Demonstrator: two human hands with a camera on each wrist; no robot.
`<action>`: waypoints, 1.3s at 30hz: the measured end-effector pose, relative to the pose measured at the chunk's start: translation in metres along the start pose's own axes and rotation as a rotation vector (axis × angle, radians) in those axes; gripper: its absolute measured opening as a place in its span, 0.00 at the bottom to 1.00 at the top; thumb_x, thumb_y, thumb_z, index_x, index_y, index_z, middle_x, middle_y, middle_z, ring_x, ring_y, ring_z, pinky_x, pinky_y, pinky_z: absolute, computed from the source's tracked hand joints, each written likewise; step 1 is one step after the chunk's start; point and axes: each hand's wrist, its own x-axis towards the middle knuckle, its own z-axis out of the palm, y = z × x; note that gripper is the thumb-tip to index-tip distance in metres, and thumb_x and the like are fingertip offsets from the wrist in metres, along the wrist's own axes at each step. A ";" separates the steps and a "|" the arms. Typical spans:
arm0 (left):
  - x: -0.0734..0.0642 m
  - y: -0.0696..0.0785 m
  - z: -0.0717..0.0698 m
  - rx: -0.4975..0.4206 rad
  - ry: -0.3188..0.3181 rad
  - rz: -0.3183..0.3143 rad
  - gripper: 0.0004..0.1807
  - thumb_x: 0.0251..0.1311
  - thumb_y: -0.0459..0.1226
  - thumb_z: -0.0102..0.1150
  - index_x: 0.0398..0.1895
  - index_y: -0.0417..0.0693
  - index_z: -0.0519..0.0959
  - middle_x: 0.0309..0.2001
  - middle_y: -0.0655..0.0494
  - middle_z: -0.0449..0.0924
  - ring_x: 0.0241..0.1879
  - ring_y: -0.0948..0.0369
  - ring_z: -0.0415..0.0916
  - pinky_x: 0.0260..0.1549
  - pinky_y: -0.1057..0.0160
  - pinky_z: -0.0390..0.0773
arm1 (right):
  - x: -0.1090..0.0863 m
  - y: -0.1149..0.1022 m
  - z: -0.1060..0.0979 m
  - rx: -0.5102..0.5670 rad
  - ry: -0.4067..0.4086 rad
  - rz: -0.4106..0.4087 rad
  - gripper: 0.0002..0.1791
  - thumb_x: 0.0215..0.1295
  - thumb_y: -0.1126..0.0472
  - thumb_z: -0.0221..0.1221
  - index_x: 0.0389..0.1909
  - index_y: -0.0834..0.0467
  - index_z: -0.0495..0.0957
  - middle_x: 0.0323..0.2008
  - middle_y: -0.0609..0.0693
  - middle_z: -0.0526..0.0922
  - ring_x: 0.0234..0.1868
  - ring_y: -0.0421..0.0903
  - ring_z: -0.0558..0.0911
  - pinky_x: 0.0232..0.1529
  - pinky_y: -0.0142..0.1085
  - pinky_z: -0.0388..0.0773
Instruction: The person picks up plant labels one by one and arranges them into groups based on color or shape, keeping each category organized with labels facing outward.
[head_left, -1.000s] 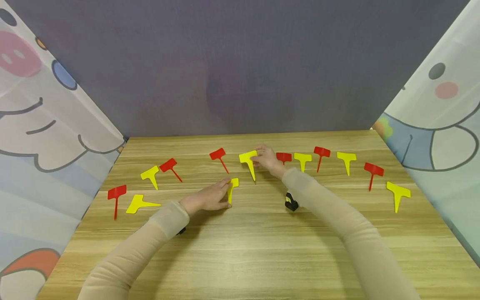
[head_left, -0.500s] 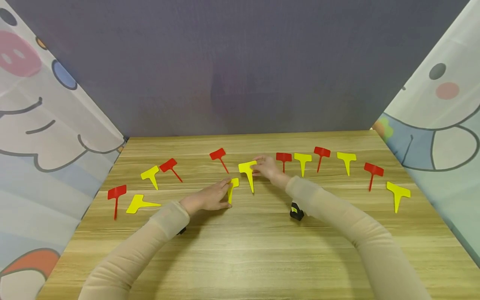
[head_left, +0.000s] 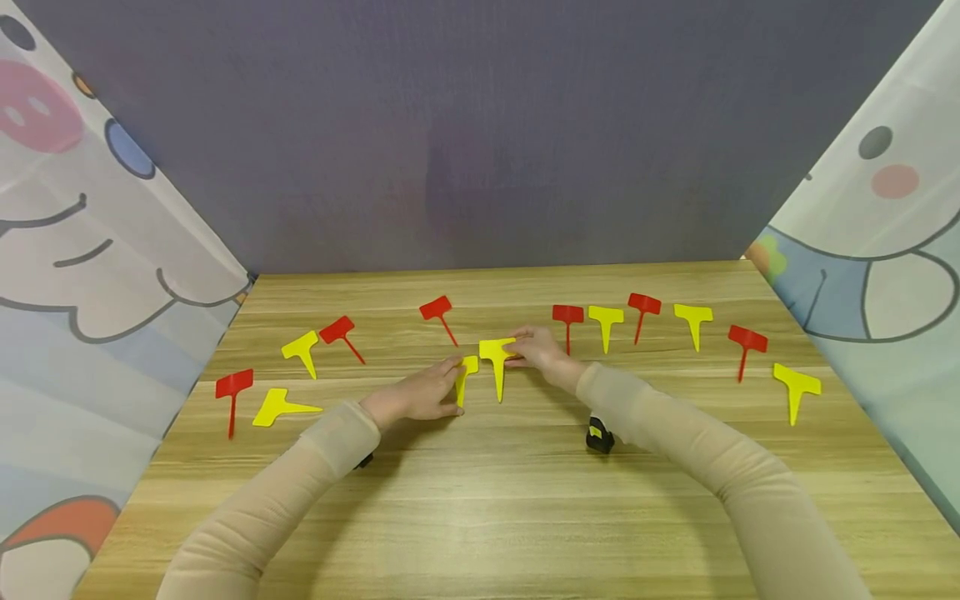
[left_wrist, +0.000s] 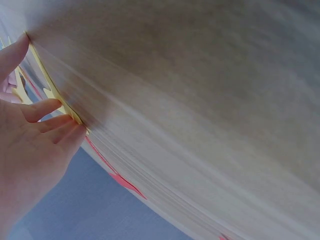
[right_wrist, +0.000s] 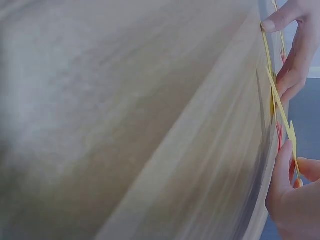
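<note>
My left hand (head_left: 422, 394) rests by a yellow T-shaped plant label (head_left: 469, 365) lying on the wooden table. In the left wrist view its thumb touches the stem tip and its fairly straight fingertips (left_wrist: 79, 125) touch the head. Just to the right, my right hand (head_left: 537, 348) pinches a second yellow plant label (head_left: 497, 353) by the right end of its head, stem pointing toward me. The right wrist view shows this pinched label (right_wrist: 285, 120) tilted, its head end off the tabletop, between thumb and finger.
Several red and yellow labels lie in an arc, among them a red label (head_left: 436, 308) behind the hands, a red label (head_left: 567, 314) at right and a yellow label (head_left: 273, 406) at left. A grey panel (head_left: 480, 133) stands along the back edge of the table (head_left: 480, 517).
My right hand has brought its yellow label nearer to me, down beside the left hand's label, and the stem has straightened. The left hand has stayed in place.
</note>
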 end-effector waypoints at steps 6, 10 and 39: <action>-0.001 0.001 -0.001 0.000 -0.007 -0.007 0.39 0.59 0.50 0.50 0.63 0.30 0.52 0.67 0.37 0.42 0.65 0.48 0.45 0.62 0.55 0.51 | -0.001 0.003 -0.001 -0.017 0.000 0.005 0.19 0.57 0.74 0.54 0.51 0.70 0.68 0.38 0.59 0.72 0.29 0.46 0.78 0.40 0.37 0.78; 0.000 0.000 -0.001 0.007 -0.005 -0.006 0.40 0.58 0.50 0.50 0.63 0.30 0.53 0.67 0.38 0.42 0.65 0.48 0.46 0.62 0.55 0.51 | -0.002 0.005 -0.001 -0.005 -0.008 0.017 0.18 0.56 0.74 0.53 0.49 0.71 0.68 0.38 0.60 0.73 0.28 0.45 0.79 0.40 0.37 0.78; 0.001 0.000 0.001 -0.018 -0.021 -0.025 0.40 0.59 0.50 0.50 0.64 0.31 0.51 0.67 0.38 0.41 0.65 0.48 0.45 0.62 0.55 0.51 | 0.000 0.014 0.001 -0.228 0.012 -0.114 0.17 0.51 0.78 0.57 0.44 0.74 0.73 0.36 0.61 0.75 0.27 0.42 0.77 0.34 0.34 0.79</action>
